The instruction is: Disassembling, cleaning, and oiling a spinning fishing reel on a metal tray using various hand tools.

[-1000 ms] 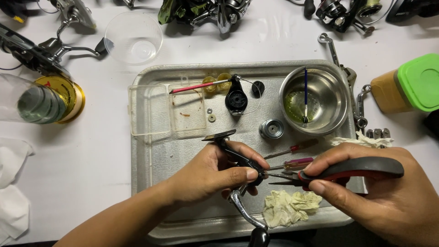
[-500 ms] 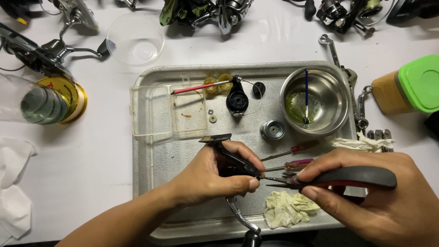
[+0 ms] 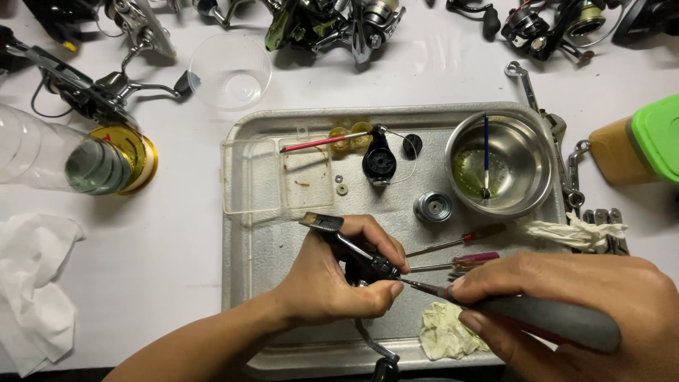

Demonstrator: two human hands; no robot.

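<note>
My left hand [image 3: 339, 272] is closed around a dark reel part [image 3: 368, 265], fingers curled over its middle so that only its ends show: a flat metal foot [image 3: 322, 222] sticks out to the far left above my thumb, and a curved metal arm [image 3: 371, 346] runs out below my palm toward the near edge of the tray [image 3: 247, 297]. My right hand [image 3: 573, 311] is wrapped tight around the grey handles of a pair of pliers [image 3: 523, 315], lying nearly level and pointing left. Their thin tips [image 3: 414, 284] meet the reel part just beside my left fingertips, on its right side; whether they pinch anything there is too small to tell. So the part sits wholly inside my left grip, over the middle of the tray, with the pliers touching it from the right. Just beyond the pliers lie two small screwdrivers [image 3: 460, 244], side by side. A crumpled rag [image 3: 442, 332] lies under the pliers near the tray's near edge. Farther off on the tray stand a steel bowl [image 3: 527, 170] at far right, a small metal spool [image 3: 433, 207] and a black round piece [image 3: 379, 163] near the middle, and a clear plastic box [image 3: 279, 177] to the left.
</note>
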